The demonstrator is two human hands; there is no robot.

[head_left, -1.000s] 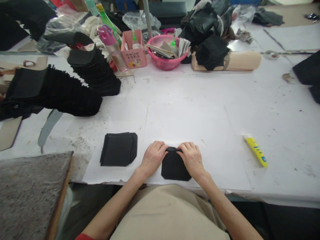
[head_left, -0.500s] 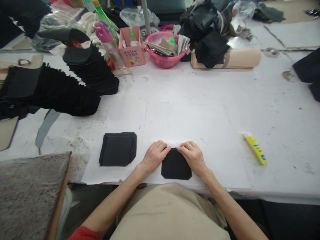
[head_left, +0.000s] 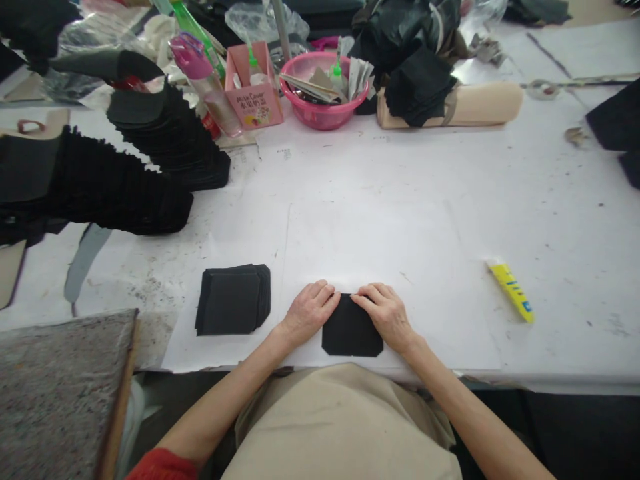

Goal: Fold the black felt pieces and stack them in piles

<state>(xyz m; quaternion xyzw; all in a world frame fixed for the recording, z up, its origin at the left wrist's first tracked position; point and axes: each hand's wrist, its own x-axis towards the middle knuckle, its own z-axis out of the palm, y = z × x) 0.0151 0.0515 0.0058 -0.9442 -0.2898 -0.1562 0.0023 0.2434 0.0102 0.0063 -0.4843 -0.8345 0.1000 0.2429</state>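
Note:
A black flat piece with cut corners [head_left: 353,328] lies on white paper at the table's near edge. Its far edge is pinched under the fingertips of my left hand [head_left: 311,308] at the left and of my right hand [head_left: 384,312] at the right. Both hands have their fingers closed, and a short stretch of that edge shows between them. The fingers cover the piece's far corners. To the left of my left hand sits a low, slightly uneven stack of similar black pieces [head_left: 233,300].
A yellow tube [head_left: 511,290] lies to the right. Tall stacks of black pieces [head_left: 125,180] lean at the left. Along the back stand a pink basin [head_left: 325,117], a pink box [head_left: 255,100] and a beige roll [head_left: 483,105]. A speckled board [head_left: 60,387] is at near left.
My hands stay at the piece's far edge with almost no movement. The edge strip between the fingertips looks flatter. The whole view has shifted slightly.

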